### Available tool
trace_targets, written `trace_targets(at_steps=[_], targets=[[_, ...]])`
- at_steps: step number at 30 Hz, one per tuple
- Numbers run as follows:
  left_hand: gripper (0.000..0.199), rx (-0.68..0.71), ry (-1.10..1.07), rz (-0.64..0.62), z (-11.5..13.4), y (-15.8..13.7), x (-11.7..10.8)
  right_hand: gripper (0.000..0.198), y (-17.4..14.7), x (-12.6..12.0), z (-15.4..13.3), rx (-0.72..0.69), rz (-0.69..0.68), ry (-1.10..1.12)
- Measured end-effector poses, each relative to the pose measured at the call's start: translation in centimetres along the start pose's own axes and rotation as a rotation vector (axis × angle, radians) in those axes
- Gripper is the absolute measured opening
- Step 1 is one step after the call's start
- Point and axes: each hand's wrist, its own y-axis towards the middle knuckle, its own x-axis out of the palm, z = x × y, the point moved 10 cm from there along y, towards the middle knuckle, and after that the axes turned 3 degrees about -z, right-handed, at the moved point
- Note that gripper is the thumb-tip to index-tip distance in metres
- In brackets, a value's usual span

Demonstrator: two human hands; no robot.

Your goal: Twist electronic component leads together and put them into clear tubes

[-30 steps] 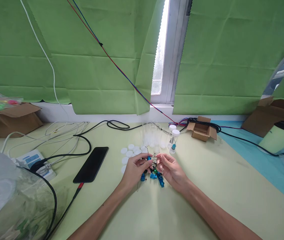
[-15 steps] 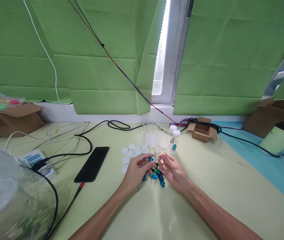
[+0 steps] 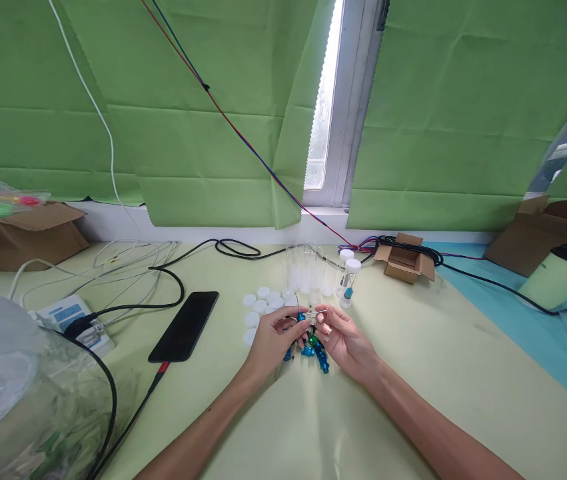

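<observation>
Between thumb and fingertips, my left hand (image 3: 272,341) grips a small shiny blue metallic piece (image 3: 301,317) with a thin metal rod sticking up from it. Opposite it, my right hand (image 3: 347,341) pinches a thin silvery wire-like piece (image 3: 319,312) that reaches toward the blue one; whether the two touch is too small to tell. Below and between the hands lie several loose blue pieces (image 3: 322,361) and a green one (image 3: 312,340). White round caps (image 3: 252,320) lie left of the hands. Clear tubes (image 3: 306,270) stand behind, and a white-capped tube (image 3: 352,283) there holds a blue piece.
A black phone (image 3: 184,328) on a cable lies to the left, near a power strip (image 3: 76,320) and a large clear plastic container (image 3: 3,400). Behind sit a small open carton (image 3: 404,267) and black cable (image 3: 238,250). A green cup (image 3: 560,280) stands far right.
The wire-like piece in my right hand has tilted slightly, its right end now higher. Both hands otherwise stay nearly in place, and the view has shifted a little.
</observation>
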Motion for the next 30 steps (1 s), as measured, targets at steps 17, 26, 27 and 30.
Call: trace_targets(at_steps=[17, 26, 27, 30], targets=[[0.042, -0.235, -0.127, -0.003, -1.9, -0.5, -0.3, 0.033, 0.0, -1.0, 0.4, 0.037, 0.078, -0.134], [0.041, -0.135, 0.022, -0.025, -0.9, -0.2, 0.0, 0.036, 0.1, -1.0, 0.1, 0.022, 0.064, -0.192], [0.04, -0.124, 0.031, -0.023, -0.8, -0.2, 0.0, 0.036, 0.1, -0.8, 0.0, 0.02, 0.059, -0.2], [0.039, -0.102, 0.053, -0.035, -0.6, 0.0, 0.0, 0.035, 0.0, -0.3, -0.2, 0.017, 0.038, -0.221]])
